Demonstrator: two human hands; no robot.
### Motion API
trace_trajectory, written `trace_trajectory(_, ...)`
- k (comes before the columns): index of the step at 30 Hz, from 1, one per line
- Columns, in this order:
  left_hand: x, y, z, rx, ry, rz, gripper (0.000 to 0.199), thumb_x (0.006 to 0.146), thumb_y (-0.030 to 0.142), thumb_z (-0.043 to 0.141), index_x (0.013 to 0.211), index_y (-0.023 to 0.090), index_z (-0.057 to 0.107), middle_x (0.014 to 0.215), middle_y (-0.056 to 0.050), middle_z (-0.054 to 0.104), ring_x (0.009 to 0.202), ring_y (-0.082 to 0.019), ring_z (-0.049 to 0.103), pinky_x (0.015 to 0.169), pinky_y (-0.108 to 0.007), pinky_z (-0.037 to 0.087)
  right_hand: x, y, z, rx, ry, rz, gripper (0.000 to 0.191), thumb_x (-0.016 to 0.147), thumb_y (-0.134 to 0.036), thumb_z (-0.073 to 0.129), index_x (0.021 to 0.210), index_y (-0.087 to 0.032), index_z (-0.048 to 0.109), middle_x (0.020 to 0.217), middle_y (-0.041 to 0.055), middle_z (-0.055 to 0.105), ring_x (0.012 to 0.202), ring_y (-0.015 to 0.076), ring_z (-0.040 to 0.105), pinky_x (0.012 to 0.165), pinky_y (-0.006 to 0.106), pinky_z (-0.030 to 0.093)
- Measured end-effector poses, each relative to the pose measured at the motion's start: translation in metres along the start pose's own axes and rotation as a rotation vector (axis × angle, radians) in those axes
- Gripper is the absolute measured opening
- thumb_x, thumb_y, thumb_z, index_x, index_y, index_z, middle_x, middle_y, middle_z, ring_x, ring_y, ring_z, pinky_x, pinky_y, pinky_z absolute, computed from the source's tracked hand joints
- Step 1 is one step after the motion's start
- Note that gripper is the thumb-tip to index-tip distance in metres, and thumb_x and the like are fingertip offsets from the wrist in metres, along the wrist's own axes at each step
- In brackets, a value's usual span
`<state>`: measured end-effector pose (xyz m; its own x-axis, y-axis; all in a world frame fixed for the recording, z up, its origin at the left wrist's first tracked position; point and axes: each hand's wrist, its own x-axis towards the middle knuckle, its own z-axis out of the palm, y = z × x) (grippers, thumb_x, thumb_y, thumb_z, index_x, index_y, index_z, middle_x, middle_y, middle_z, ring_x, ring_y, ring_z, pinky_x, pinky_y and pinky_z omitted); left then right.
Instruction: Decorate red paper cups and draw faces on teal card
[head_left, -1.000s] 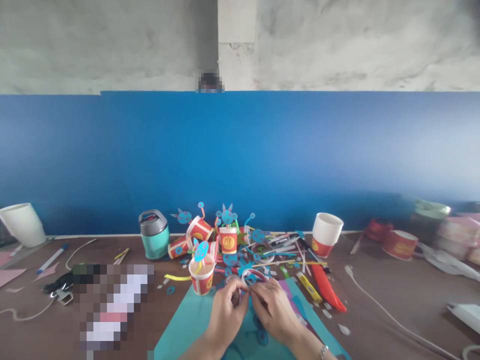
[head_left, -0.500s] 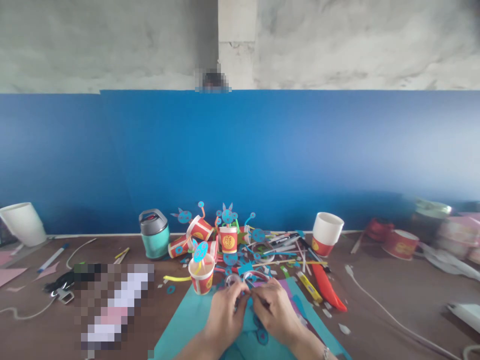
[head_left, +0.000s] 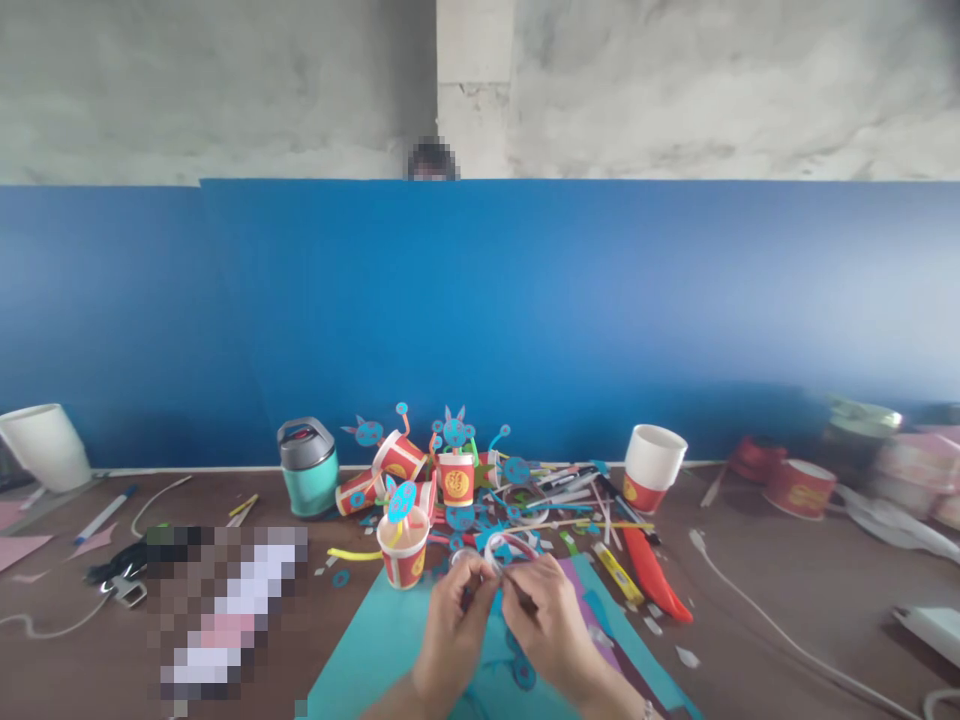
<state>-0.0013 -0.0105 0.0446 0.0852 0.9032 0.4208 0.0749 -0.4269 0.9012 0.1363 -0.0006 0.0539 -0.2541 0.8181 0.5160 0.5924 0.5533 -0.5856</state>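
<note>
My left hand (head_left: 459,615) and my right hand (head_left: 544,610) meet fingertip to fingertip above teal paper (head_left: 375,640). Both are closed in a pinch, and whatever lies between the fingers is too small to make out. Just beyond them is a pale tape roll (head_left: 501,545), partly covered by the fingers. Blue paper discs with red marks (head_left: 523,672) lie below my right hand. Left of my hands stands a red-and-white paper cup (head_left: 405,560) with a blue eared paper face (head_left: 401,502) in it and a yellow straw (head_left: 352,554) sticking out sideways.
More decorated cups (head_left: 455,480) crowd behind, beside a teal flask (head_left: 311,475). To the right are stacked cups (head_left: 652,465), a red cutter-like tool (head_left: 656,575), a yellow tube (head_left: 619,573) and a white cable (head_left: 772,620). A blue partition (head_left: 480,300) stands behind, with a person's head above it.
My hands have shifted only slightly, still pinched together at the same spot. The pale tape roll shows a little differently behind them. The head behind the partition has moved slightly.
</note>
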Motion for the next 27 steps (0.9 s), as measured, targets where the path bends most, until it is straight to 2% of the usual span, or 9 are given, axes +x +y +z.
trace_trajectory(2,0.0,0.001,0.001,-0.112,0.024,-0.061,0.025,0.088,0.039,0.051,0.074,0.018,0.052,0.068,0.003,0.045,0.063,-0.011,0.041,0.06,-0.021,0.036,0.0,0.008,-0.002,-0.204,0.038,-0.047,0.029,0.085,-0.02,0.039,0.056,-0.02,0.046,0.052,-0.0016,0.051,0.053,0.0138,0.047,0.062,0.03,0.035)
trace_trajectory(4,0.002,0.001,0.001,-0.238,0.026,-0.177,0.029,0.085,0.044,0.054,0.075,0.018,0.051,0.06,0.006,0.038,0.055,-0.008,0.033,0.051,-0.019,0.029,0.0,0.019,-0.003,-0.342,0.03,-0.016,0.028,0.086,-0.019,0.04,0.06,-0.02,0.052,0.055,0.0002,0.057,0.056,0.0161,0.053,0.064,0.031,0.036)
trace_trajectory(7,0.005,-0.001,-0.001,-0.413,-0.01,-0.362,0.036,0.081,0.053,0.056,0.078,0.017,0.052,0.05,0.011,0.025,0.045,-0.006,0.017,0.042,-0.02,0.013,-0.001,0.034,-0.003,-0.482,0.0,0.049,0.02,0.084,-0.016,0.045,0.076,-0.021,0.063,0.069,0.0048,0.066,0.074,0.023,0.06,0.071,0.036,0.039)
trace_trajectory(9,0.007,-0.002,-0.003,-0.491,-0.018,-0.422,0.041,0.079,0.057,0.055,0.082,0.016,0.054,0.049,0.011,0.023,0.043,-0.006,0.013,0.041,-0.021,0.008,-0.002,0.038,-0.002,-0.503,0.03,0.083,0.02,0.078,-0.013,0.051,0.091,-0.02,0.065,0.086,0.0092,0.068,0.089,0.0291,0.059,0.075,0.04,0.041)
trace_trajectory(12,0.009,-0.003,-0.003,-0.561,-0.029,-0.481,0.048,0.075,0.063,0.056,0.082,0.016,0.057,0.05,0.011,0.022,0.043,-0.005,0.013,0.041,-0.022,0.006,-0.002,0.033,-0.003,-0.33,0.1,0.067,0.026,0.076,-0.013,0.054,0.1,-0.02,0.061,0.103,0.0112,0.064,0.101,0.0301,0.055,0.082,0.043,0.042)
trace_trajectory(16,0.007,-0.004,0.0,-0.54,0.0,-0.551,0.052,0.072,0.067,0.055,0.081,0.016,0.058,0.049,0.011,0.022,0.043,-0.006,0.012,0.041,-0.023,0.007,0.0,0.014,-0.004,0.028,0.088,0.018,0.009,0.085,-0.02,0.05,0.082,-0.021,0.058,0.092,0.0064,0.063,0.092,0.0223,0.057,0.082,0.035,0.045)
trace_trajectory(23,0.006,0.0,0.001,-0.491,-0.024,-0.564,0.045,0.068,0.063,0.063,0.076,0.019,0.058,0.051,0.01,0.02,0.045,-0.007,0.011,0.044,-0.023,0.007,-0.001,0.006,0.002,0.22,0.11,0.077,0.015,0.083,-0.023,0.055,0.069,-0.021,0.055,0.088,0.0064,0.062,0.087,0.0222,0.058,0.081,0.033,0.045)
trace_trajectory(25,0.006,-0.001,0.001,-0.455,-0.026,-0.546,0.043,0.068,0.062,0.063,0.074,0.019,0.059,0.051,0.01,0.022,0.045,-0.007,0.015,0.043,-0.023,0.011,-0.001,0.006,0.002,0.283,0.101,0.1,0.016,0.084,-0.024,0.054,0.068,-0.02,0.055,0.089,0.0065,0.061,0.088,0.0218,0.058,0.081,0.032,0.044)
trace_trajectory(27,0.006,-0.005,0.001,-0.413,-0.003,-0.497,0.044,0.069,0.063,0.062,0.075,0.019,0.061,0.054,0.007,0.032,0.047,-0.008,0.027,0.044,-0.022,0.022,0.0,0.004,0.0,0.342,0.093,0.134,0.016,0.083,-0.024,0.054,0.068,-0.02,0.054,0.089,0.0062,0.06,0.088,0.0212,0.057,0.08,0.031,0.045)
